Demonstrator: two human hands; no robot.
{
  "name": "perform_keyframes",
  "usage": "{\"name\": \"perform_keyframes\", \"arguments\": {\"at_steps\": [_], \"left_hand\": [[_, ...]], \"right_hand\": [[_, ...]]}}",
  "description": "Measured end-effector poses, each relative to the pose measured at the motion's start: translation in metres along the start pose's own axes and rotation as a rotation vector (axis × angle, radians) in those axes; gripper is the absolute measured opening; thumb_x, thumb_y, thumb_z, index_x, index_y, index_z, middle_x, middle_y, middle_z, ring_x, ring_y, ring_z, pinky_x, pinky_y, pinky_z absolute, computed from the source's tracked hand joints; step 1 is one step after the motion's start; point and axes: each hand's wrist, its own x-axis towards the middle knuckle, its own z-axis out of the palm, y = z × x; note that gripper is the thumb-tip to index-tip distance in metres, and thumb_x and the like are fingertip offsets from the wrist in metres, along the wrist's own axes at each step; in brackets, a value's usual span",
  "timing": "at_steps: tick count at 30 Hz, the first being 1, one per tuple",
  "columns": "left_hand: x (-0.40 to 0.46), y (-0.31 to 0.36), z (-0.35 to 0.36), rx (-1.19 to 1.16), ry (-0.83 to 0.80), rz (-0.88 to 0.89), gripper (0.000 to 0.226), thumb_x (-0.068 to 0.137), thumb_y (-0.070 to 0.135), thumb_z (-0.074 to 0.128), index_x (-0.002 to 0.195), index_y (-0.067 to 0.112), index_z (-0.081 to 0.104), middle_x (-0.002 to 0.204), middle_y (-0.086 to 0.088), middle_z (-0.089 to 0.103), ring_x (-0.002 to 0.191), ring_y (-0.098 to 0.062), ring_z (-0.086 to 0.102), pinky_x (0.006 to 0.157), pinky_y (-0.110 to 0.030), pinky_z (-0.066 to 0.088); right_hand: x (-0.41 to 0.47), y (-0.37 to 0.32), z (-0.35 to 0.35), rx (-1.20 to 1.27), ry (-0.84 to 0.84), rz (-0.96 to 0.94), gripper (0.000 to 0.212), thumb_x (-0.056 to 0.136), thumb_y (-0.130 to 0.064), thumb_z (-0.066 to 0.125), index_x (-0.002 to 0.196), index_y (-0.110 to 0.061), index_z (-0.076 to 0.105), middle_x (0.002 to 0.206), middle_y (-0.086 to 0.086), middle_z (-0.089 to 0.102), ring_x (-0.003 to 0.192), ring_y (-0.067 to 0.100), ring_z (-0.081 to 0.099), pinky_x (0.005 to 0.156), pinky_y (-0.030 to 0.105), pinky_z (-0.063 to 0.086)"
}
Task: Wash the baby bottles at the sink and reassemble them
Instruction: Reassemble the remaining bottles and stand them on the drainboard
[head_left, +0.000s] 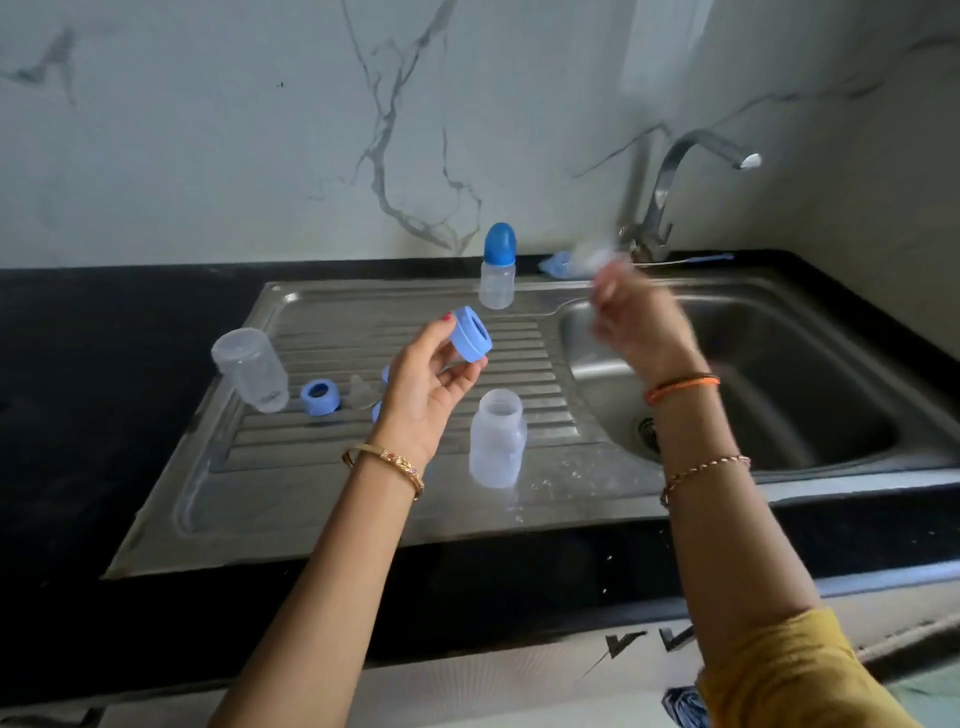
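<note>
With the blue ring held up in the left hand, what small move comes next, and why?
Probably seat a teat in the blue plastic screw ring held by the left hand: the clear open-topped bottle stands ringless below. The right hand is blurred, its contents unclear.

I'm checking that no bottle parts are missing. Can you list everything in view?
Capped clear plastic bottle: 1, blue cap, drainboard back.
Open clear plastic bottles: 2, drainboard front and left.
Blue plastic screw ring: 1, drainboard left.
Clear silicone teat: 1, beside that ring.
Steel sink: 1, right.
Chrome tap: 1, behind sink.
Left hand: holds another blue ring.
Right hand: blurred, contents unclear.
</note>
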Motion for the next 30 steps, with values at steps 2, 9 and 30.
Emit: {"name": "perform_keyframes", "arguments": {"at_steps": [2, 9, 30], "left_hand": [[0.007, -0.009, 0.006, 0.023, 0.038, 0.014, 0.010, 0.089, 0.018, 0.055, 0.084, 0.014, 0.063, 0.081, -0.005, 0.064, 0.076, -0.017, 0.060, 0.056, -0.016, 0.052], [0.021, -0.017, 0.013, 0.043, 0.019, 0.210, 0.019, 0.089, 0.007, 0.053, 0.092, 0.021, 0.064, 0.089, 0.003, 0.064, 0.081, -0.011, 0.064, 0.066, -0.019, 0.053], [0.034, 0.004, 0.036, 0.203, 0.168, 0.069, 0.017, 0.087, 0.035, 0.061, 0.081, 0.019, 0.061, 0.076, 0.000, 0.065, 0.054, -0.013, 0.067, 0.053, -0.016, 0.049]], "right_hand": [[0.010, 0.039, 0.000, -0.684, 0.253, 0.099, 0.018, 0.083, -0.014, 0.055, 0.093, -0.006, 0.066, 0.089, 0.013, 0.067, 0.090, 0.027, 0.060, 0.079, 0.033, 0.041], [0.008, 0.046, -0.008, 0.072, 0.197, 0.023, 0.036, 0.091, -0.027, 0.058, 0.088, 0.008, 0.064, 0.074, 0.013, 0.056, 0.071, 0.014, 0.050, 0.063, 0.029, 0.046], [-0.004, 0.004, 0.025, 0.819, -0.397, 0.063, 0.031, 0.093, 0.009, 0.035, 0.097, -0.016, 0.054, 0.069, -0.001, 0.066, 0.062, 0.009, 0.061, 0.067, 0.018, 0.054]]}}
